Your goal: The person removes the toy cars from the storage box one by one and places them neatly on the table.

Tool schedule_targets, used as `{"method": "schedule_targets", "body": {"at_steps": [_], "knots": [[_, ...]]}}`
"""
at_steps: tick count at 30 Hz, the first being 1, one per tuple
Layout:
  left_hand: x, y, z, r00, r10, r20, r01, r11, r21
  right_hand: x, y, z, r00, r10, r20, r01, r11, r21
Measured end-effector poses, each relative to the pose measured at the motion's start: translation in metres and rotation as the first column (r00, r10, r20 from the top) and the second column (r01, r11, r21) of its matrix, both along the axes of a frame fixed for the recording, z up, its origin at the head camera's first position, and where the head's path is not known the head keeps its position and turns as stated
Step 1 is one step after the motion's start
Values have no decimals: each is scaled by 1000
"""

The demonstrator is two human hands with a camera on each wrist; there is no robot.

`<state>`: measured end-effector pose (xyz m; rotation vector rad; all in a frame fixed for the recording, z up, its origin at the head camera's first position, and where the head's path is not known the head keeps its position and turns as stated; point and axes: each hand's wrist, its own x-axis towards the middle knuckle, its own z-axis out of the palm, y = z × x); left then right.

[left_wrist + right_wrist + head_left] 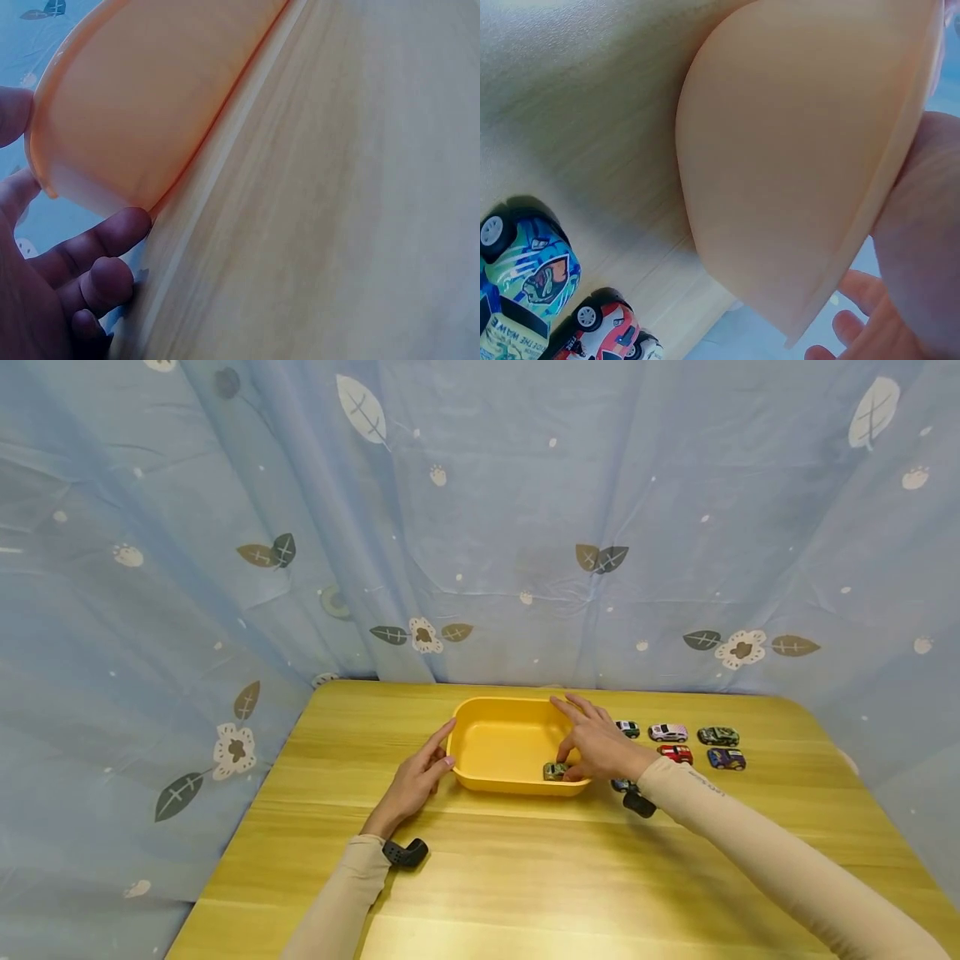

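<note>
A yellow plastic basin (522, 787) stands on the table and looks orange in the wrist views. My left hand (415, 783) rests on its left side, thumb and fingertips spread against the rim and outer wall. In the left wrist view the lower fingers (112, 232) reach toward the basin's base. Over the basin's right wall, my right hand (597, 745) pinches a green toy car (555, 771) between thumb and index finger, low inside the front right corner. Its other fingers extend to the far rim. The basin wall (795, 165) hides that car in the right wrist view.
Right of the basin stand several toy cars: a pink-and-white one (667, 732), a camouflage one (717, 736), a red one (676, 753) and a purple one (726, 759). A blue car (529, 277) sits close by the right wrist. A blue curtain (510, 510) hangs behind the table.
</note>
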<state>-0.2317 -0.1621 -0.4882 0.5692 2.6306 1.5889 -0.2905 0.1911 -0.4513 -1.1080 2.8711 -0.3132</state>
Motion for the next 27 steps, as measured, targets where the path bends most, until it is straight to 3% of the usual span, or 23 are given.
{"method": "schedule_targets", "body": {"at_steps": [8, 16, 23, 27], "knots": [[1, 2, 0, 1000, 12, 1, -12, 1000, 0, 1, 2, 4, 1000, 12, 6, -12, 1000, -9], [1, 2, -2, 1000, 21, 5, -21, 1000, 11, 4, 20, 30, 994, 18, -107, -27, 996, -85], [-17, -5, -39, 999, 52, 2, -52, 998, -23, 9, 65, 58, 984, -59, -169, 42, 994, -103], [-12, -3, -25, 999, 36, 14, -35, 999, -25, 14, 94, 69, 967, -120, -224, 96, 989, -113]]}}
